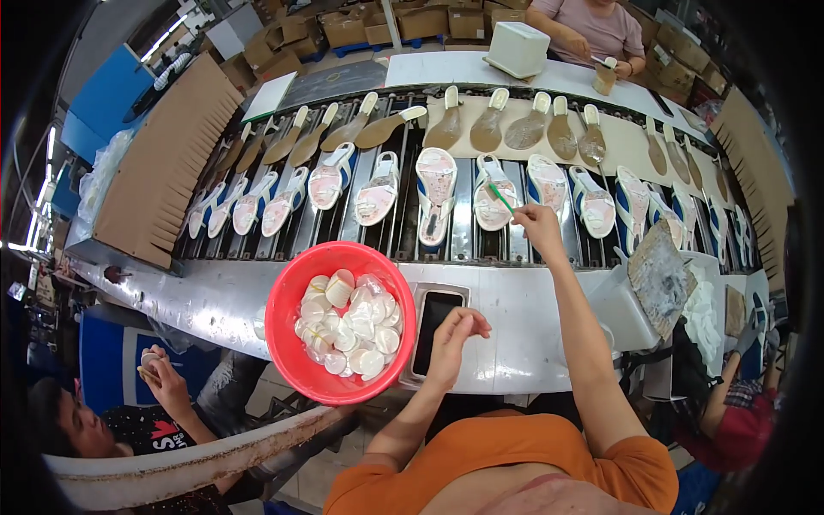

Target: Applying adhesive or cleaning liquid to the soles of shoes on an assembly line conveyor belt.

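Right hand (541, 225) reached over the conveyor (463, 225), grip pinched shut on a green brush (501, 198) whose tip touched a white sandal (491, 192). Left hand (455, 330) rested loosely curled, grip holding nothing, on the counter (524, 318) beside a dark phone (433, 328) and red bowl (292, 296) of pale pads (348, 324).

A single view comes from a wide fisheye camera worn on the person's head, looking steeply down and forward over their own chest and forearms. The near ledge (515, 318) sits close under the lens, the conveyor (463, 215) of sandals runs across the middle, and the far table (446, 69) curves along the top. Straight edges bow toward the dark rounded rim. There is no second view to overlap with it.
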Demonstrator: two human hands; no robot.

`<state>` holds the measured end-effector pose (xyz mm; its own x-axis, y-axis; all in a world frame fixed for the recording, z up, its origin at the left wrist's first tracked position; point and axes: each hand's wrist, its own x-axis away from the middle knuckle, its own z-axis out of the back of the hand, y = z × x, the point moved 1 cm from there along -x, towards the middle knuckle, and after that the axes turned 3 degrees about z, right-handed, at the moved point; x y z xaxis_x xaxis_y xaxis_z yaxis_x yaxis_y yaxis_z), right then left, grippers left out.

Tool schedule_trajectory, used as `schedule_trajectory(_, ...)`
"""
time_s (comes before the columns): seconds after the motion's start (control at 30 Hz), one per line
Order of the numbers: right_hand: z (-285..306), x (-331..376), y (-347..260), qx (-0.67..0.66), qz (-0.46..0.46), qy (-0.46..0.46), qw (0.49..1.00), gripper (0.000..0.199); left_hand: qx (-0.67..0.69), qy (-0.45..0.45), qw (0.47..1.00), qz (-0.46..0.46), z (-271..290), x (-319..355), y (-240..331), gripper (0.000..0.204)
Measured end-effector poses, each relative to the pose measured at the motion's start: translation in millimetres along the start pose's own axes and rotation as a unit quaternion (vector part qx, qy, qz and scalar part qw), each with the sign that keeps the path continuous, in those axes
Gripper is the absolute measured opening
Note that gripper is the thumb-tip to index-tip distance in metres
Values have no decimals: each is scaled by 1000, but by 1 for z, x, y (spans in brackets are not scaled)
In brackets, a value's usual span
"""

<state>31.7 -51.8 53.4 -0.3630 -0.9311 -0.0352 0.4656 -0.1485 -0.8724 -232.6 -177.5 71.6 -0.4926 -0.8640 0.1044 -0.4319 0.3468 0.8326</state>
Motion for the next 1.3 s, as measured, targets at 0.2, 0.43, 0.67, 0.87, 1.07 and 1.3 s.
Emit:
schedule_trajectory(0.2, -1, 3, -2, 187, 56, 43, 980, 15, 33, 76, 996, -26, -8, -25, 1, 29)
schedule_trajectory(0.43, -1, -4, -10, 247, 114, 76, 959, 14, 388, 239, 873, 171, -29, -171, -25, 96)
schedule_trajectory(0.67, 5, 13, -8, 227, 111, -17, 967, 10, 476, 176, 860, 53, -15, -217, -37, 96)
schedule_trajectory(0.87, 10, -3, 7, 169, 63, 3, 983, 14, 384, 252, 875, 152, -11, -206, -53, 100)
schedule_trajectory(1.07, 4, 20, 9, 165, 81, 108, 977, 13, 160, 385, 909, 6, 17, -230, -52, 40)
schedule_trajectory(1.3, -4, 27, -2, 207, 118, 92, 967, 12, -535, 378, 754, -33, 80, -285, -5, 77)
